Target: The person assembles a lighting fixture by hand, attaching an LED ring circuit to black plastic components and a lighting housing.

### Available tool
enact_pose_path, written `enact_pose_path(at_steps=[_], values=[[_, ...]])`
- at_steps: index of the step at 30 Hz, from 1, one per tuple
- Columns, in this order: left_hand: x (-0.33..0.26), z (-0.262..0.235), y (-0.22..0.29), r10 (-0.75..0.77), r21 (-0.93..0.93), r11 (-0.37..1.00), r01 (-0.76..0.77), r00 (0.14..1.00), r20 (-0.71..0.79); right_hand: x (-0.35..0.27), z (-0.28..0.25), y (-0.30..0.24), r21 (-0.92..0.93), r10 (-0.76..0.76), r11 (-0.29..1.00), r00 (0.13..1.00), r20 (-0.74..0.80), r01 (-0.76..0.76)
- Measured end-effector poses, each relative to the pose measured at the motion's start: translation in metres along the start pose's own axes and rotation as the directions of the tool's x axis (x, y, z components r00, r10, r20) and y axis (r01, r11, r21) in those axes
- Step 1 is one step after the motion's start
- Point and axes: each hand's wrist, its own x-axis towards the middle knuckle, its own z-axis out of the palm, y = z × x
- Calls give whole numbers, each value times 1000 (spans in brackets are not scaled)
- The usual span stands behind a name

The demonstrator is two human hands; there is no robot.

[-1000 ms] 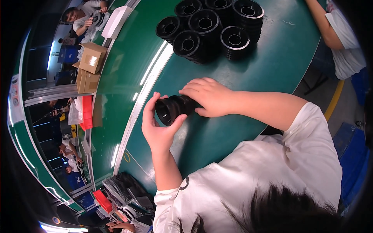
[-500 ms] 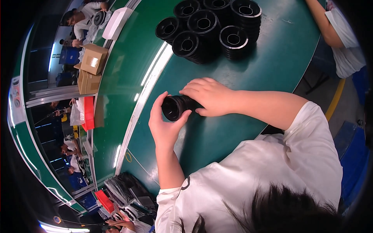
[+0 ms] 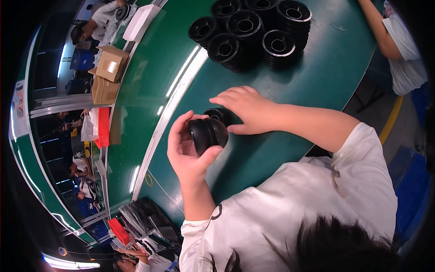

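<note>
Left hand (image 3: pixel 190 152) clamps black ribbed part (image 3: pixel 208 133), right hand (image 3: pixel 247 109) rests on its far end — loose thumb grip could let it slip.

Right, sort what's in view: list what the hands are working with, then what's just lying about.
In hand:
- left hand, gripping a black round part
- right hand, resting on a second black part on the green table
- stacks of black ring parts, likely the supply

Lying about:
- cardboard boxes
- white tray
- red bin
</note>
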Motion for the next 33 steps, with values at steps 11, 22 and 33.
enact_pose_path(at_steps=[11,22,33], values=[[-18,32,6,-320,-439,825,355,935,155,-35,-36,-54,105,-127,979,920,-372,177],[-20,39,14,-423,-276,840,466,883,205,-40,-25,-48,114,-90,980,881,-464,160],[-16,47,16,-293,-263,914,308,951,98,-40,-17,-49,87,-53,989,824,-565,123]])
